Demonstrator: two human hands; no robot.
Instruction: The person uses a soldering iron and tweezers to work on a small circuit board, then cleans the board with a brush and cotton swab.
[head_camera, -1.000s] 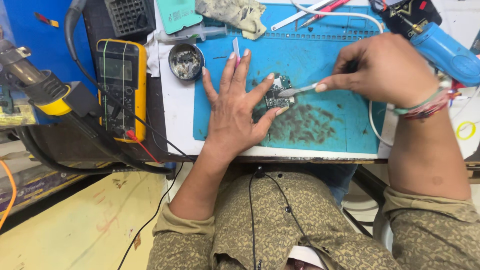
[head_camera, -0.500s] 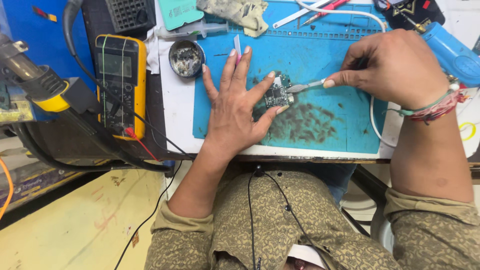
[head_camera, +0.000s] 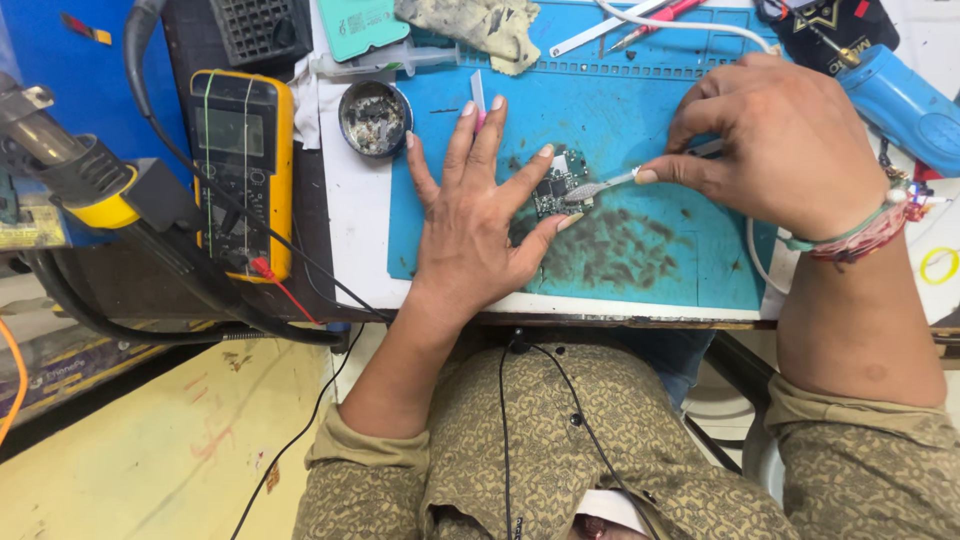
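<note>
A small dark circuit board (head_camera: 560, 188) lies on the blue work mat (head_camera: 660, 110). My left hand (head_camera: 480, 215) rests flat on the mat with fingers spread; its index finger and thumb pin the board at its edges. My right hand (head_camera: 785, 140) pinches a small brush (head_camera: 600, 186) by its handle, and the bristle head touches the right side of the board. A dark smudged patch (head_camera: 620, 250) stains the mat just below the board.
A round metal tin (head_camera: 373, 118) sits left of the mat. A yellow multimeter (head_camera: 243, 170) with leads lies further left, beside a hot-air tool handle (head_camera: 75, 170). A rag (head_camera: 470, 25), tweezers (head_camera: 600, 30) and a blue tool (head_camera: 905, 100) lie along the back.
My right hand and the brush have shifted slightly over the board in small strokes. My left hand stays pressed on the board.
</note>
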